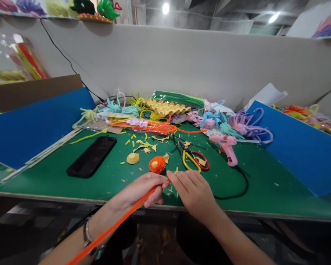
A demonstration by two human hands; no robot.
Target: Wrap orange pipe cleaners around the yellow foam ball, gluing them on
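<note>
Orange pipe cleaner (122, 220) diagonal, from fingers (182, 181) to lower left

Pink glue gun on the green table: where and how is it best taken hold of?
Probably by the handle of the glue gun, with the right hand coming from the near side: the handle points towards the table's near edge. Better avoid the nozzle, pointing left, and the black cord below the handle.

The head camera looks forward, down onto the table (267, 184).
</note>
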